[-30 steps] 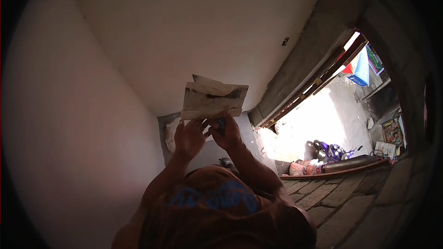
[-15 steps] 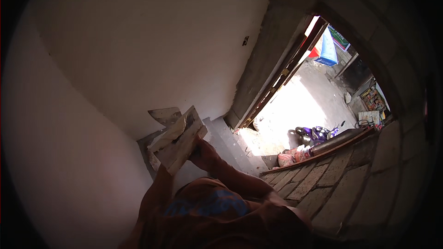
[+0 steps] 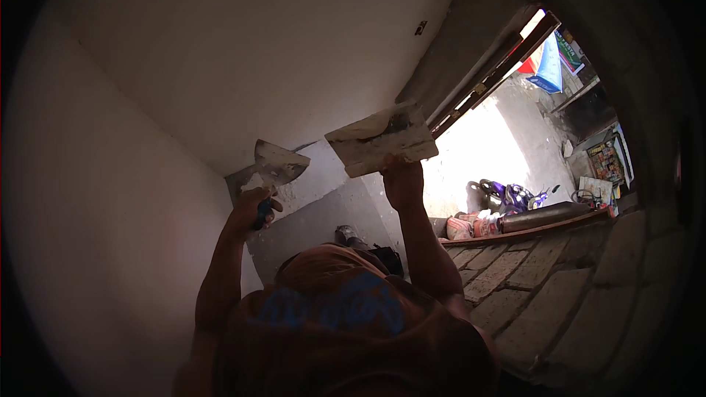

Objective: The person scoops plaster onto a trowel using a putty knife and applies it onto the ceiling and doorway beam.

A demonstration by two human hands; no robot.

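Pale wall: looks evenly coated, by judgement largely done; grey strip beside the doorway looks uncoated, possibly left over. Flat board: up in the right hand, held at its near edge, pale paste on its face. Broad scraper: left hand curled round its handle, blade apart from the board

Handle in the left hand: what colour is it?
The handle looks dark blue, though the light is dim; head view shows it.
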